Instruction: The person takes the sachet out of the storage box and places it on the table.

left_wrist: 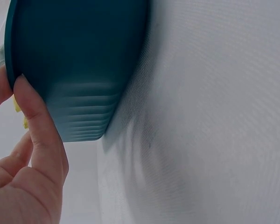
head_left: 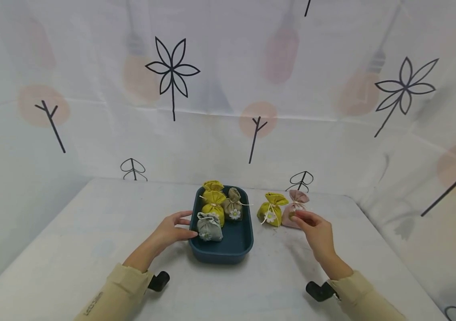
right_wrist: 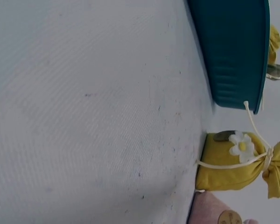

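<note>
My left hand (head_left: 170,231) holds the near left side of a dark teal plastic tub (head_left: 228,257); in the left wrist view its thumb and a finger pinch the rim. Inside the tub sit two yellow drawstring pouches (head_left: 214,208), a brown pouch (head_left: 234,209) and a grey-green pouch (head_left: 209,228). My right hand (head_left: 317,231) has its fingertips at the front of a pink pouch (head_left: 288,218) standing on the table. Whether they grip it is unclear. In the right wrist view, that pouch (right_wrist: 207,210) shows a round wooden tag, its top out of frame.
Right of the tub, a yellow pouch (head_left: 270,213) with a white flower and cord stands beside the pink one. A pale cloth covers the table (head_left: 131,214). Behind it hangs a patterned sheet (head_left: 211,147). Black wrist mounts (head_left: 158,281) sit at both sleeves.
</note>
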The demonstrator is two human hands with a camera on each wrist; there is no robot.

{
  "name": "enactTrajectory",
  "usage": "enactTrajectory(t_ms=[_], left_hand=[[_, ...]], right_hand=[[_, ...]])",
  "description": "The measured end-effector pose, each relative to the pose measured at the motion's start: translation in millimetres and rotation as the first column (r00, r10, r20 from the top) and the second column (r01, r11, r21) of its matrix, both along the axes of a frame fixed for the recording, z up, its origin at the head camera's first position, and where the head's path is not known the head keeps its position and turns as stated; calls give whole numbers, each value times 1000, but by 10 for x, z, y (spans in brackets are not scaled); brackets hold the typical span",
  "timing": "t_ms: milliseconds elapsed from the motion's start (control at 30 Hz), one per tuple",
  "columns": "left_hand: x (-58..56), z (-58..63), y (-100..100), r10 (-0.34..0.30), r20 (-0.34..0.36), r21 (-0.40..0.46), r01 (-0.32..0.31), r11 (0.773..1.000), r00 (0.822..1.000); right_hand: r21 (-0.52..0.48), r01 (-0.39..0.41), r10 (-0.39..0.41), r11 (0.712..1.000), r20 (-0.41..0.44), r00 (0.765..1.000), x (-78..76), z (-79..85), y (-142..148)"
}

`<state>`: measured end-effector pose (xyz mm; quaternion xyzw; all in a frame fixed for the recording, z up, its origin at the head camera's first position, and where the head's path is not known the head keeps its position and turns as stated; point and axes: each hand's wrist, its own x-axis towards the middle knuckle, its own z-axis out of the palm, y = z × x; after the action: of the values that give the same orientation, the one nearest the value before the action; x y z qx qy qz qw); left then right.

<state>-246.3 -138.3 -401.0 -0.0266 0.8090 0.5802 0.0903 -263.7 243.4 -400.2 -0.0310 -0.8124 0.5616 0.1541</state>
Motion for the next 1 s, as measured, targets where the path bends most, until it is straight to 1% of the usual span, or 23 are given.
enactTrajectory(t_ms=[167,333,633,733,867,1000], left_hand=[[3,2,2,1,0,-2,-1,1000,1000],[-9,-1,6,6,8,26,-6,1000,1000],[12,25,15,9,7,23,-9,1000,1000],[15,35,18,10,9,25,-11,1000,1000],[16,34,20,9,10,21,-10,1000,1000],[18,35,19,8,11,24,-8,1000,1000]], right_hand=[[-12,-22,23,1000,19,1000,5,50,-94],[-34,-42,43,999,39,998,-12,104,-170],[-32,-72,73,997,32,997,-56,129,-262],[-26,-76,77,997,49,996,-80,136,-291],[-12,-90,91,996,62,994,-96,174,-343],[-15,-108,109,994,52,993,-114,211,-398]])
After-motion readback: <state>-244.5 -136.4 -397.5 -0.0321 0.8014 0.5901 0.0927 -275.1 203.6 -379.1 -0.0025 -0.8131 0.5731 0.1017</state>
